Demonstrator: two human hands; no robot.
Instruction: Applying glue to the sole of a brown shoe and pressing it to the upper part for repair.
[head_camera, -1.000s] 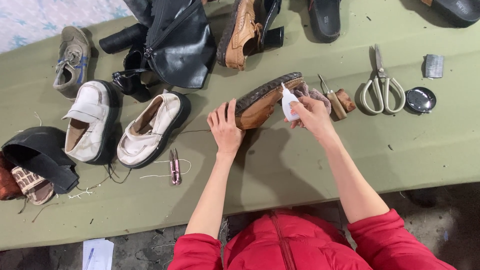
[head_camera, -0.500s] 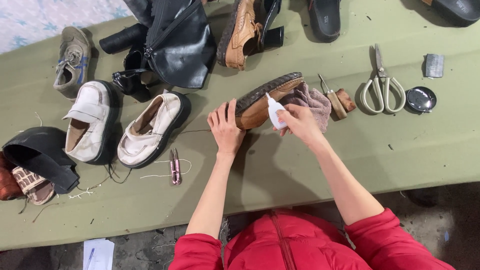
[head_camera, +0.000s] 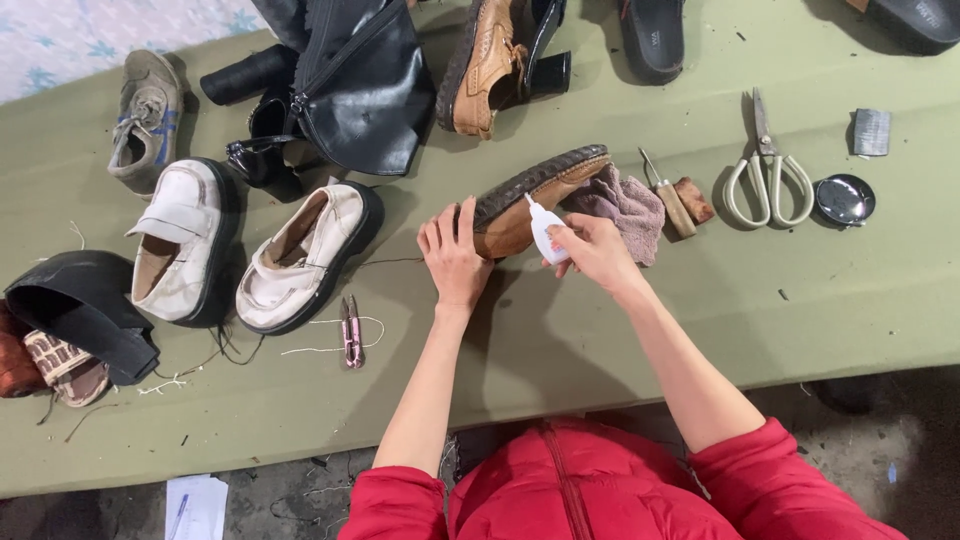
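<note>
head view: a person in a red jacket (head_camera: 600, 490) leaned over a green table (head_camera: 800, 300) covered with shoes and tools.
left hand: the left hand (head_camera: 455, 255) lay flat and open on the heel end of the brown shoe (head_camera: 530, 200), fingers spread, pressing it down; it closed around nothing.
right hand: the right hand (head_camera: 595, 250) was closed around a small white glue bottle (head_camera: 545, 228), with the tip pointing up-left to the edge of the sole.
brown shoe: it lay on its side in the middle of the table, the dark sole turned up, its toe end against a mauve cloth (head_camera: 630, 205).
right of the cloth: a small awl with wooden handle (head_camera: 668, 200), then white-handled scissors (head_camera: 768, 175), a round black tin (head_camera: 845, 198) and a small grey block (head_camera: 872, 131).
left of the hands: two white shoes (head_camera: 300, 255), a pink thread snipper (head_camera: 351, 330) with loose thread, a black bag (head_camera: 360, 90), a grey sneaker (head_camera: 148, 115).
far edge: a tan shoe (head_camera: 485, 60) near a black heel.
</note>
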